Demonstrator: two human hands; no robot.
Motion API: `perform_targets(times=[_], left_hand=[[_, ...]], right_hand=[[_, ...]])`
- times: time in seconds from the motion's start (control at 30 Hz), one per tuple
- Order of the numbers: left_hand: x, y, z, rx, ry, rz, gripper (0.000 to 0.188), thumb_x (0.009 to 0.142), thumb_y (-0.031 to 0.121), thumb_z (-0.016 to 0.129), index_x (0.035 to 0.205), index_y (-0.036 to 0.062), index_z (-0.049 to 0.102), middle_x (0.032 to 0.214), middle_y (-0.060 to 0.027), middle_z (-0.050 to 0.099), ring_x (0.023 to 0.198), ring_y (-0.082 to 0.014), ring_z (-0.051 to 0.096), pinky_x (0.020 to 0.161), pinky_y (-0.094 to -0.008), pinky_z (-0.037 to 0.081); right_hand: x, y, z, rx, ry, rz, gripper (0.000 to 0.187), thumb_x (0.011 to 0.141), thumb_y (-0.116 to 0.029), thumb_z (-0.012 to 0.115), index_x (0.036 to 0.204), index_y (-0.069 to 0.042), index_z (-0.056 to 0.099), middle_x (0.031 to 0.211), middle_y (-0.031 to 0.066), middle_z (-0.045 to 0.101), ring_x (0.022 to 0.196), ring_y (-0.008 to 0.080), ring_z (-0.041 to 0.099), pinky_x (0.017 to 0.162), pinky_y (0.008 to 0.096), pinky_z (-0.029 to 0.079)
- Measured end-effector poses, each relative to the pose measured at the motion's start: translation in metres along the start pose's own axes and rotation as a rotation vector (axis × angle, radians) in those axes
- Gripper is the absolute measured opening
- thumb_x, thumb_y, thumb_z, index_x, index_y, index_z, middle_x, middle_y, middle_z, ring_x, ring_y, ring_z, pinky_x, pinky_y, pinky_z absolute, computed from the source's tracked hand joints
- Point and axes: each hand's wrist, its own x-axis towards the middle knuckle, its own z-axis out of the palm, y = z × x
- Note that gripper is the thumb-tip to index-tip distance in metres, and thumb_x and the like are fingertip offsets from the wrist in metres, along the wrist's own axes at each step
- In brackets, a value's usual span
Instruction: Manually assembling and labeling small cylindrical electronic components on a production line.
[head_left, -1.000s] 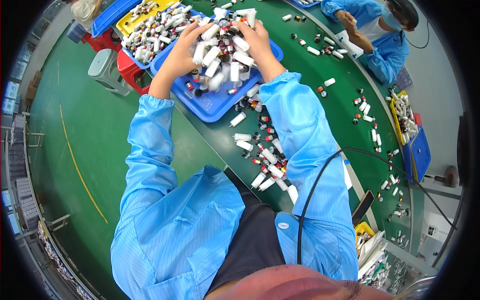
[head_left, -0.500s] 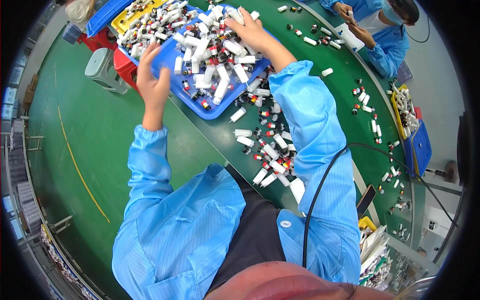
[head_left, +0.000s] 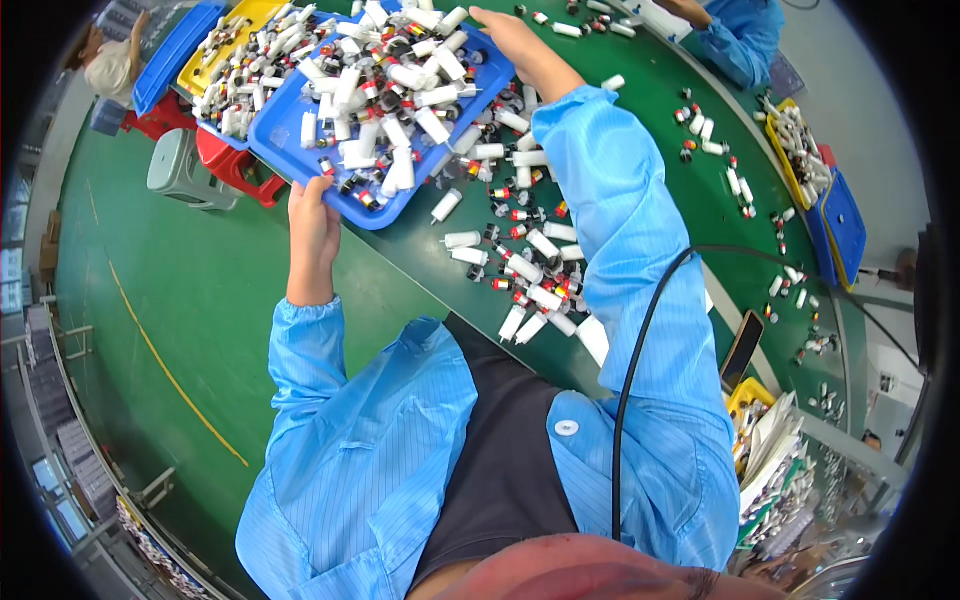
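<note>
My left hand pinches the near left rim of a blue tray, its fingertips closed over the edge. At the tray's far right side, my right hand rests its fingers at the rim, partly hidden by the pile; it appears to hold the edge. Heaped in the tray are many white plastic cylinders, some with thin tips, mixed with small black, red and yellow fittings. More cylinders and fittings lie loose on the green table between the tray and my body.
Filled trays, one with a yellow rim, stand beyond the tray on the left. Stools, grey and red, are below. A black cable crosses my right arm. A phone lies right. A co-worker's blue sleeve shows at the far right.
My left hand has come down from the tray's left side onto its near rim. My right hand has moved off the pile to the right rim. The tray appears shifted left and away.
</note>
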Motion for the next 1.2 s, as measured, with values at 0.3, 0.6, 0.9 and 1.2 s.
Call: perform_targets(times=[0.3,0.6,0.9,1.2], left_hand=[[0.001,0.014,0.0,-0.08,-0.034,0.069,0.051,0.077,-0.002,0.048,0.128,-0.0085,0.048,0.116,-0.021,0.063,0.101,-0.0332,0.068,0.092,-0.0471,0.057],[-0.044,0.075,-0.024,-0.334,-0.184,0.009,0.061,0.078,0.003,0.048,0.138,-0.0091,0.043,0.13,-0.0258,0.058,0.117,-0.0412,0.06,0.105,-0.0553,0.047],[-0.086,0.096,-0.071,-0.355,-0.074,0.096,0.061,0.077,0.005,0.051,0.137,-0.0066,0.044,0.126,-0.0236,0.06,0.112,-0.0403,0.062,0.101,-0.0541,0.051],[-0.101,0.085,-0.102,-0.362,-0.127,0.063,0.062,0.077,0.006,0.051,0.138,-0.0064,0.044,0.126,-0.0236,0.06,0.112,-0.0393,0.062,0.102,-0.0526,0.05]], right_hand=[[-0.074,-0.065,-0.013,0.13,-0.064,0.048,0.038,0.101,-0.036,0.05,0.118,-0.004,0.063,0.108,0.0111,0.067,0.093,0.0194,0.063,0.081,0.0324,0.052],[-0.113,-0.006,-0.094,-0.813,-0.02,-0.232,0.087,0.079,-0.063,0.069,0.139,-0.002,0.054,0.13,0.0234,0.061,0.12,0.0303,0.06,0.102,0.0408,0.047],[-0.137,0.034,0.005,-1.302,-0.27,0.044,0.121,0.052,-0.081,0.075,0.154,-0.032,0.032,0.157,0.0263,0.024,0.145,0.0506,0.021,0.109,0.0656,0.028],[-0.196,0.038,0.008,-1.369,-0.166,-0.102,0.081,0.064,-0.051,0.078,0.136,-0.021,0.057,0.128,0.0207,0.053,0.116,0.0464,0.055,0.09,0.054,0.052]])
